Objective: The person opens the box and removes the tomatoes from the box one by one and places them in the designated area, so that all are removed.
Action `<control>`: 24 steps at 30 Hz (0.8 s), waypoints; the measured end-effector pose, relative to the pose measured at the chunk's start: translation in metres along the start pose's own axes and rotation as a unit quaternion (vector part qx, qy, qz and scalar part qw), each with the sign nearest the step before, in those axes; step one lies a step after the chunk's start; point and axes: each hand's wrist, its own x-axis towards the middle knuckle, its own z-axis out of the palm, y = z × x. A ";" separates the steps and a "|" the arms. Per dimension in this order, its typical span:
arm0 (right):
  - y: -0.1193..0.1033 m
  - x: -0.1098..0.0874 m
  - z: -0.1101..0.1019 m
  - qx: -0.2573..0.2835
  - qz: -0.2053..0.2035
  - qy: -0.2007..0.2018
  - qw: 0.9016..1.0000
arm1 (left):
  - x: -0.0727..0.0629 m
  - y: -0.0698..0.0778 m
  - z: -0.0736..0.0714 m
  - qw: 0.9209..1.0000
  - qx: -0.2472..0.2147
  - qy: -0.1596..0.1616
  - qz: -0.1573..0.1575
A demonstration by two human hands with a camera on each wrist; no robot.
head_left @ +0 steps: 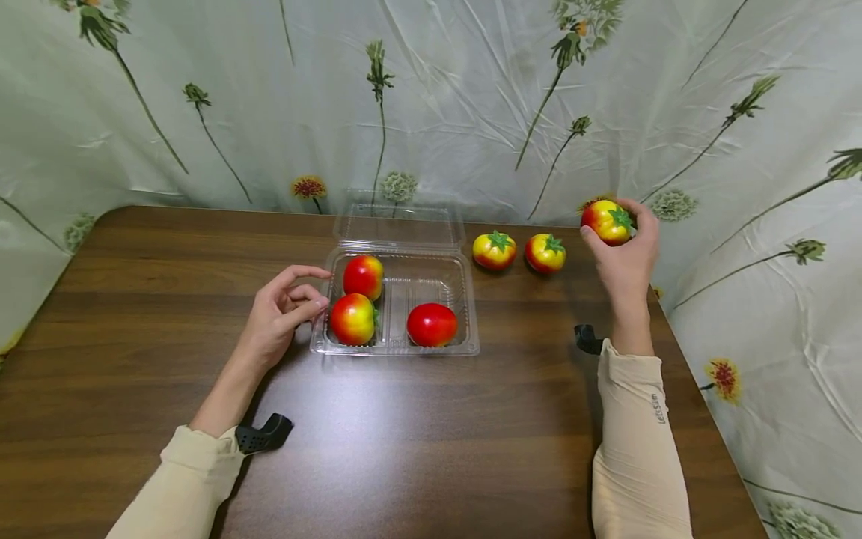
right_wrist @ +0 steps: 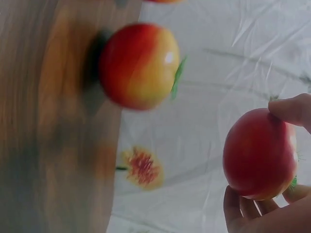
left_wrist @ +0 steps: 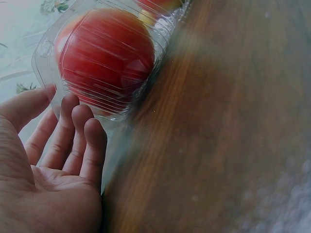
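A floral cloth (head_left: 458, 97) hangs behind the brown desk (head_left: 417, 449). A cream sleeve (head_left: 636, 449) covers the right forearm. The clear container (head_left: 441, 278) sits open on the desk, two tomatoes (head_left: 353, 320) in its left compartment and one red tomato (head_left: 432, 325) in its right. The left hand's grip (head_left: 272, 314) is loosely spread, fingers slightly bent, thumb at the container's left rim. The right hand's grip (head_left: 633, 251) pinches a red-yellow tomato (head_left: 604, 222) above the far right desk; two loose tomatoes (head_left: 494, 250) stand between it and the container. Small sleeve lettering (head_left: 658, 409) seems to read "Let's Slim".
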 end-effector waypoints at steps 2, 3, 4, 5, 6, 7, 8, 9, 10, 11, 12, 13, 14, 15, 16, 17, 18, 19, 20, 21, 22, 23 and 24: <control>0.006 0.002 -0.002 -0.007 0.009 0.006 1.000 | 0.000 0.000 -0.001 1.000 -0.002 0.001 -0.001; 0.009 0.003 -0.002 -0.011 0.011 0.008 1.000 | -0.001 0.001 -0.001 1.000 -0.002 0.002 -0.001; 0.011 0.004 -0.002 -0.013 0.014 0.009 1.000 | -0.001 0.001 -0.001 1.000 -0.003 0.002 -0.001; 0.013 0.005 -0.002 -0.015 0.016 0.009 1.000 | -0.001 0.001 -0.001 1.000 -0.004 0.002 -0.001; 0.015 0.005 -0.002 -0.019 0.017 0.010 1.000 | -0.001 0.001 -0.001 1.000 -0.004 0.001 -0.001; 0.017 0.005 -0.002 -0.021 0.021 0.009 1.000 | -0.001 0.001 -0.001 1.000 -0.006 0.000 -0.001; 0.018 0.005 -0.002 -0.023 0.024 0.007 0.999 | -0.001 0.001 -0.001 1.000 -0.006 0.000 -0.001; 0.018 0.005 -0.002 -0.025 0.027 0.005 0.999 | -0.001 0.001 -0.001 1.000 -0.006 0.000 -0.001; 0.019 0.005 -0.002 -0.027 0.031 0.002 0.999 | -0.001 0.001 -0.001 1.000 -0.006 -0.001 -0.001; 0.020 0.005 -0.002 -0.029 0.036 -0.002 0.999 | -0.001 0.001 -0.001 1.000 -0.007 0.000 0.000; 0.021 0.005 -0.002 -0.031 0.041 -0.006 0.999 | -0.001 0.000 -0.001 1.000 -0.007 0.000 0.000; 0.021 0.005 -0.002 -0.033 0.046 -0.010 0.998 | 0.000 0.000 -0.001 1.000 -0.008 0.000 0.001; 0.022 0.005 -0.002 -0.037 0.049 -0.014 0.998 | 0.000 0.000 -0.001 1.000 -0.007 0.000 0.001; 0.023 0.005 -0.003 -0.041 0.052 -0.018 0.998 | 0.000 0.000 -0.001 1.000 -0.008 0.000 0.002; 0.024 0.005 -0.003 -0.046 0.057 -0.023 0.997 | 0.000 0.000 -0.001 1.000 -0.010 0.000 0.002; 0.026 0.005 -0.004 -0.052 0.061 -0.029 0.996 | 0.000 0.000 -0.001 1.000 -0.011 0.000 0.002; 0.027 0.005 -0.005 -0.057 0.064 -0.036 0.996 | 0.000 0.000 -0.001 1.000 -0.012 -0.001 0.003; 0.029 0.005 -0.005 -0.062 0.067 -0.043 0.995 | 0.000 0.000 0.000 1.000 -0.013 -0.001 0.003; 0.031 0.006 -0.006 -0.067 0.068 -0.051 0.994 | 0.000 0.000 0.000 1.000 -0.015 -0.001 0.003; 0.033 0.006 -0.006 -0.073 0.069 -0.060 0.993 | 0.000 0.000 0.000 1.000 -0.016 -0.001 0.003; 0.035 0.006 -0.006 -0.079 0.069 -0.067 0.992 | 0.000 0.000 0.000 1.000 -0.018 -0.002 0.002; 0.037 0.006 -0.006 -0.085 0.068 -0.073 0.991 | 0.001 0.000 0.001 1.000 -0.018 -0.002 0.002; 0.039 0.006 -0.006 -0.092 0.068 -0.078 0.990 | 0.001 0.000 0.001 1.000 -0.018 -0.002 0.002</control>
